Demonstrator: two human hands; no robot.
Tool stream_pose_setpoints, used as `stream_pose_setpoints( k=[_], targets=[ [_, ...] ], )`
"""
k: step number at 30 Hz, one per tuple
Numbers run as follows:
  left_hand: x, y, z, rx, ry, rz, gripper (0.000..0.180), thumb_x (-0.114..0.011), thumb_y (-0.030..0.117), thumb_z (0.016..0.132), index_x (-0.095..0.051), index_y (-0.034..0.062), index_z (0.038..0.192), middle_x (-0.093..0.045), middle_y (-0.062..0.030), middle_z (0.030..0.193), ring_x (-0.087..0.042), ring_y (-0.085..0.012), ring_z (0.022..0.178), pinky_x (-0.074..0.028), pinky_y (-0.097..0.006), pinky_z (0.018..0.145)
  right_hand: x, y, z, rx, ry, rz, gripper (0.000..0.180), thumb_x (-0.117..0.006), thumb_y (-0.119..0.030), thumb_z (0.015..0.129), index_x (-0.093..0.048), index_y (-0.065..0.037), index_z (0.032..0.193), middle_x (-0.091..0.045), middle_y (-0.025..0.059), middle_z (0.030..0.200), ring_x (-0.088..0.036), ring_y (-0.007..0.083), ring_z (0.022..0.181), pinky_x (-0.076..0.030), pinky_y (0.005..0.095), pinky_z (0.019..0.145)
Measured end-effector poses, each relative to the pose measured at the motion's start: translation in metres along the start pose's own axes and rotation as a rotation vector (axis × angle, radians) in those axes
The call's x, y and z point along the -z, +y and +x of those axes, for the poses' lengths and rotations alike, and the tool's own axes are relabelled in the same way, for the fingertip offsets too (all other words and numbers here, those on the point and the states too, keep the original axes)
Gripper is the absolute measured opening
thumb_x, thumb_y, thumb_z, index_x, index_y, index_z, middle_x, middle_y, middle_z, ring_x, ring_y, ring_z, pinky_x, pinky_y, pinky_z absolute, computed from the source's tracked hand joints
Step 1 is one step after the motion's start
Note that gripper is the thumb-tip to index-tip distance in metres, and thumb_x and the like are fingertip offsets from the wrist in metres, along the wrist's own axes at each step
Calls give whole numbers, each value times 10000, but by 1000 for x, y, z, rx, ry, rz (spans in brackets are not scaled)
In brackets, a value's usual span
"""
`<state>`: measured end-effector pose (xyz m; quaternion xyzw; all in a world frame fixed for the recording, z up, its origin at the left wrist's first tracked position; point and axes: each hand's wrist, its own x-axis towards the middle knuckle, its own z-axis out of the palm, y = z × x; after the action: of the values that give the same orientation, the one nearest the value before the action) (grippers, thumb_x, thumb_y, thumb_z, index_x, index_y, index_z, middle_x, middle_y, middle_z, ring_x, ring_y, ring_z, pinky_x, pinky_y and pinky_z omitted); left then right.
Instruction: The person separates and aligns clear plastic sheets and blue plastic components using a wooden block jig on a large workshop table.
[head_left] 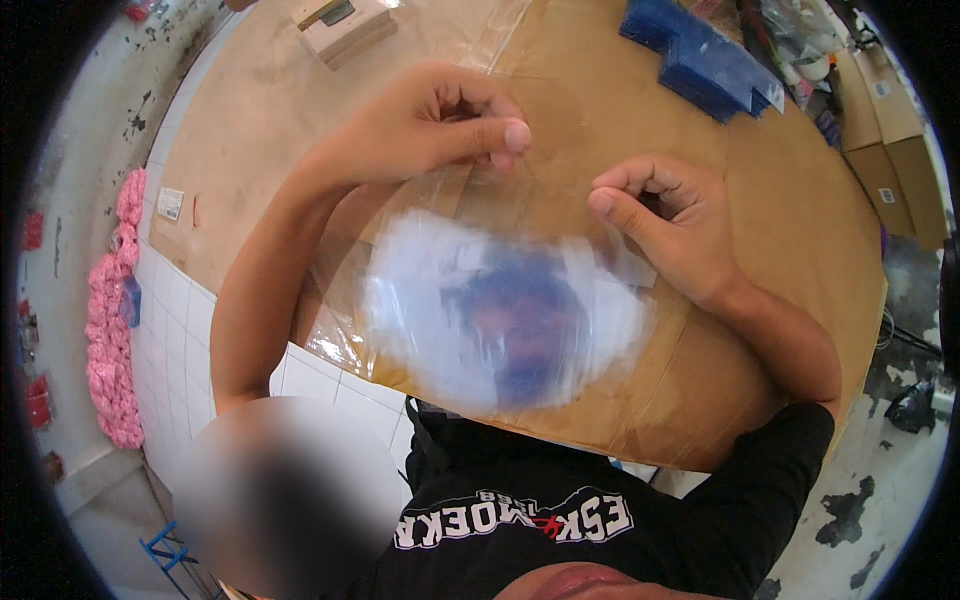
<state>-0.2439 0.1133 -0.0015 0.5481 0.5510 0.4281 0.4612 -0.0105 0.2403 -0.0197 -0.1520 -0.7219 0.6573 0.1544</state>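
Note:
A clear, shiny plastic bag (335,335) lies in front of me on the brown cardboard covering the table, over or around something white and blue (515,320) that is too blurred to make out. My left hand (440,120) reaches in over the bag's far side, thumb and fingers pinched together at its far edge. To the right, my right hand (675,225) is closed in a pinch near the far right corner of the same bag. The plastic is so see-through that its exact edges between the fingertips are hard to follow.
Blue plastic-wrapped packs (700,60) lie at the far right of the cardboard tabletop (780,260). A small wooden block (345,30) stands at the far left. Pink bundles (115,350) hang along the left wall, and cardboard boxes (885,150) are stacked beyond the table's right edge.

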Motion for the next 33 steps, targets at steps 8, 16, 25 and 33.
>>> stream_pose_setpoints(
  k=[8,16,25,33],
  targets=[
    [8,-4,2,-53,161,-106,128,-656,135,898,-636,8,906,-654,-60,806,-613,-110,718,-506,-252,684,1,2,1,19,44,25,95,-674,-93,884,-653,-7,918,-638,-10,759,-549,26,626,-431,178,547],
    [10,-12,5,-3,299,-338,170,-702,159,866,-641,8,912,-682,-90,857,-669,-154,781,-566,-277,731,10,8,4,85,105,95,122,-664,-126,899,-641,-11,933,-647,-1,792,-552,35,657,-425,179,567],
    [10,-17,5,23,322,-489,122,-737,86,816,-675,4,881,-683,-90,835,-669,-170,773,-553,-295,767,11,7,5,94,98,159,106,-655,-122,902,-639,-19,919,-630,-10,781,-544,36,683,-428,186,606],
    [14,-15,6,20,320,-368,137,-722,88,833,-667,8,928,-671,-63,820,-653,-143,771,-537,-272,745,14,7,5,131,101,173,78,-637,-104,908,-634,-26,916,-638,0,809,-561,51,714,-445,199,640]
  ],
)
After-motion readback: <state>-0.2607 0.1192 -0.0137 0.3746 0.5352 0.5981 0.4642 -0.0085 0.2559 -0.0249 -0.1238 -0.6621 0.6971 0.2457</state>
